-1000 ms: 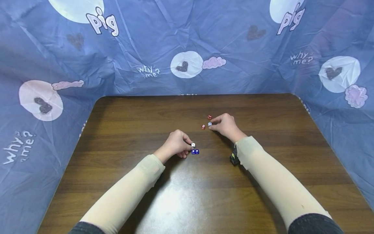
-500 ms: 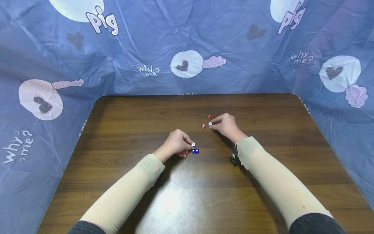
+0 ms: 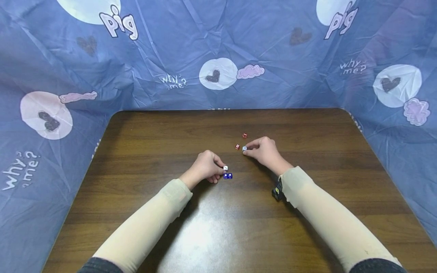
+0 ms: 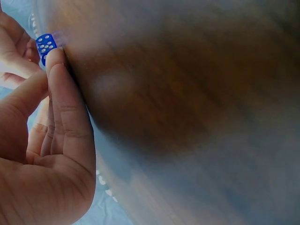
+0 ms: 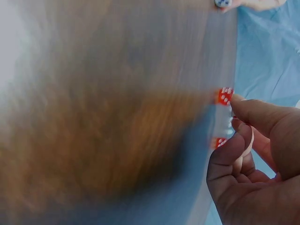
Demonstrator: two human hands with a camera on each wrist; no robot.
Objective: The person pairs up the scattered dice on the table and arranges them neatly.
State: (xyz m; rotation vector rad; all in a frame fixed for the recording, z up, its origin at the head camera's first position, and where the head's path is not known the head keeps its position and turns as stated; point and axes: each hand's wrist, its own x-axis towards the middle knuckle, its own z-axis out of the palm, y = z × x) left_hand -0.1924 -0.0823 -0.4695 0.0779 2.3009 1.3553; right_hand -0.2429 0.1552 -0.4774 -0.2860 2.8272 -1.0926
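In the head view, my left hand (image 3: 206,167) pinches a white die (image 3: 225,168) between thumb and index finger. Just on the near side of it, two blue dice (image 3: 228,176) sit side by side on the table. One blue die (image 4: 46,42) shows past the fingertips in the left wrist view. Farther back, my right hand (image 3: 266,152) holds a pale blue-and-white die (image 3: 244,148) by the tips of its thumb and index finger. A red die (image 3: 237,146) lies just left of that one, and another red die (image 3: 244,135) lies beyond it.
The dice are around the middle of a brown wood-grain table (image 3: 153,140). Behind and beside the table hangs a blue printed cloth (image 3: 150,53). A small black device (image 3: 277,191) is strapped at the right wrist.
My right hand has drawn a little nearer with the pale die, away from the far red die. The left hand and the white die stay in place.
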